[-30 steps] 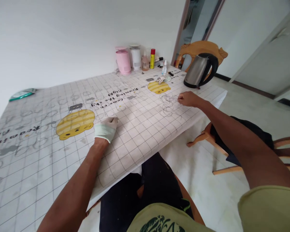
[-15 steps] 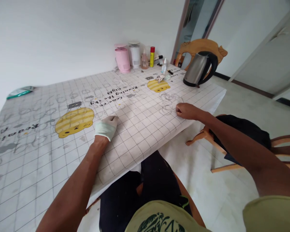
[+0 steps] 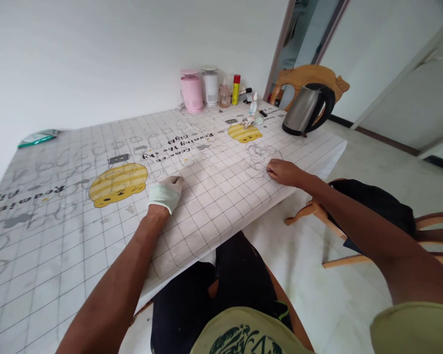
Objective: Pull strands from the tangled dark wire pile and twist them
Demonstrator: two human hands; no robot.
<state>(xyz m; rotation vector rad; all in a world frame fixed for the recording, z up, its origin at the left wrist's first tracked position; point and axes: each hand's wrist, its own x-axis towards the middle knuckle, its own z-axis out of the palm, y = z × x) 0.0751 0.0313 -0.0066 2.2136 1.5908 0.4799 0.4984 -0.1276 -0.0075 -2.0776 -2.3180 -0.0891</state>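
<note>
My left hand (image 3: 167, 191) wears a whitish glove with a pale green cuff. Its fingers are curled into a fist that rests on the grid-patterned tablecloth (image 3: 203, 206), with no object showing in it. Right of the striped yellow bear print (image 3: 118, 183), it touches only the cloth. My bare right hand (image 3: 283, 171) is also closed, near the cloth's right front edge, and nothing sticks out of it. Close by are thin dark looping lines (image 3: 257, 155); I cannot tell whether they are drawn or lie loose. A crumpled whitish glove (image 3: 250, 121) lies farther back.
A steel kettle (image 3: 303, 110) with a black handle stands at the right end. Along the wall are a pink container (image 3: 192, 92), a white one (image 3: 210, 87), a yellow can (image 3: 236, 91) and small bottles. A green packet (image 3: 39, 138) lies far left. A wooden chair (image 3: 317, 211) stands right.
The view has shifted slightly, so the table things appear a little lower and farther right. My right hand has turned a little and moved slightly left over the cloth; my left fist stays put.
</note>
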